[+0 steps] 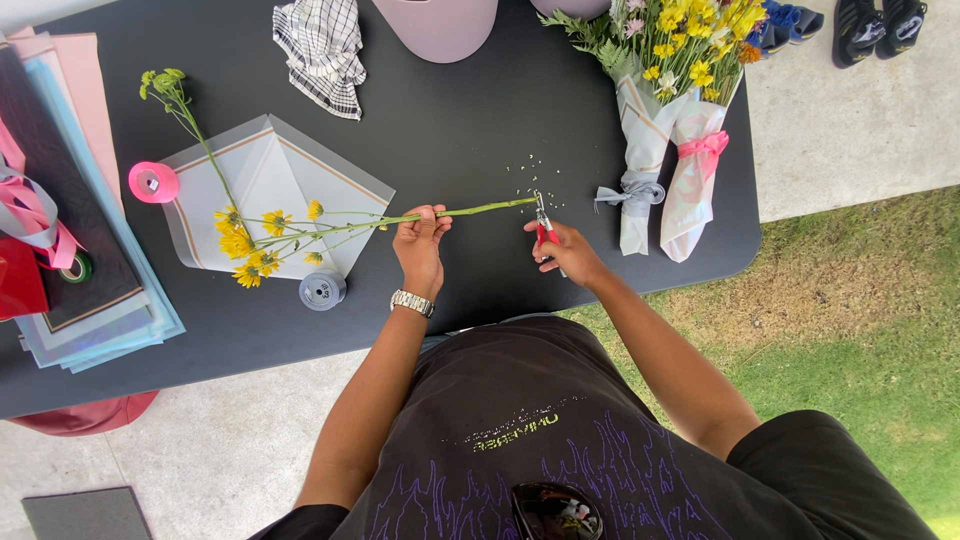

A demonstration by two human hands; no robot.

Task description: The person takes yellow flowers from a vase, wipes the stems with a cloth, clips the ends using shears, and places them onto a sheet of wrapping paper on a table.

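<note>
Head view: a black table [480, 130] carries all items; beyond the left hand lies a folded pale wrapping sheet [290, 175], with a stack of coloured papers [70, 200] further out to that side; beyond the right hand lie two wrapped bouquets [670, 120]. The left hand [420, 245] is closed around a bunch of yellow flower stems [330, 228], blooms over the sheet; the right hand [560, 250] grips red-handled snips [543, 222] at the cut end; a grey ribbon spool [322, 289] sits beside the left wrist.
</note>
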